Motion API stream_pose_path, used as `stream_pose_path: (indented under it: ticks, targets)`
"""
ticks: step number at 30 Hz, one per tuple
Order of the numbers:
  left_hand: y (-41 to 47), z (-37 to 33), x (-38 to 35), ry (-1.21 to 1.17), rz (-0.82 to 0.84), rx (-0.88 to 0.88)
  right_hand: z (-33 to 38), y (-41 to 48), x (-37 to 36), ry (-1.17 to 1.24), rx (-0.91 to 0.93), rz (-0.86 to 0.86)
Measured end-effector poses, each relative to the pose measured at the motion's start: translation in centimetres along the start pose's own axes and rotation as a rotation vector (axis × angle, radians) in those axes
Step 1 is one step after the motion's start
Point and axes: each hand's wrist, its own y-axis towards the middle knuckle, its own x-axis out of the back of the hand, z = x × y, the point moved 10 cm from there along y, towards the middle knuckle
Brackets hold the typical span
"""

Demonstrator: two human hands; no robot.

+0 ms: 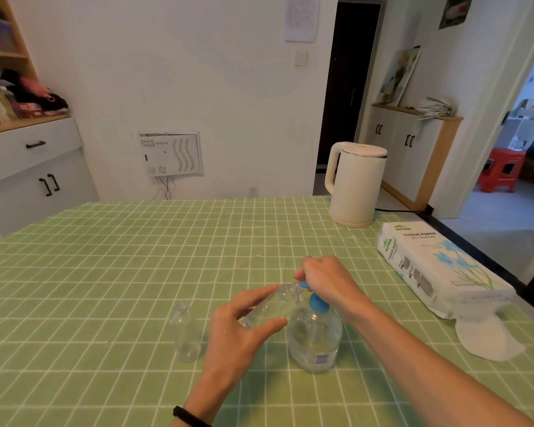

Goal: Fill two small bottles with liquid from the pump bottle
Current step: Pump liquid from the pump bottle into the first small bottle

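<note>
A clear pump bottle (315, 340) with a blue pump head stands on the green checked tablecloth near the front middle. My right hand (327, 280) rests on top of the blue pump head, fingers curled over it. My left hand (244, 328) holds a small clear bottle (275, 303) tilted, its open neck touching the blue spout. A second small clear bottle (186, 332) stands upright and uncapped to the left, apart from both hands.
A white electric kettle (356, 183) stands at the table's far right. A pack of tissue paper (438, 266) lies along the right edge, with a loose white tissue (487, 337) before it. Cabinets flank the room, and a dark doorway is behind.
</note>
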Motion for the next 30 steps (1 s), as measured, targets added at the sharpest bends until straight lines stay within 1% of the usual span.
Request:
stream_pose_path:
  ticks: [6, 10, 13, 16, 19, 25, 30]
  targets:
    - [-0.2, 0.6, -0.2, -0.020, -0.001, 0.012, -0.5, 0.0, -0.3, -0.017, 0.000, -0.014]
    - [-0.2, 0.5, -0.5, -0.047, 0.006, 0.025, -0.7, 0.0, -0.2, 0.029, -0.004, -0.034]
    - [-0.2, 0.4, -0.6, -0.068, 0.010, 0.033, -0.3, 0.0, -0.2, 0.170, -0.005, -0.006]
    - [-0.2, 0.3, -0.5, -0.093, -0.004, 0.026, 0.4, -0.8, 0.1, 0.348, 0.038, 0.039]
    - [-0.2, 0.1, -0.4, -0.095, -0.008, 0.015, 0.0, -1.7, 0.2, 0.401, 0.114, 0.054]
    - [-0.4, 0.0, -0.3, -0.118, -0.013, 0.014, -2.6, -3.3, -0.5, 0.332, 0.192, -0.032]
    - [-0.5, 0.1, -0.6, -0.122, -0.012, 0.028, -2.7, -3.8, -0.5, 0.354, 0.252, -0.186]
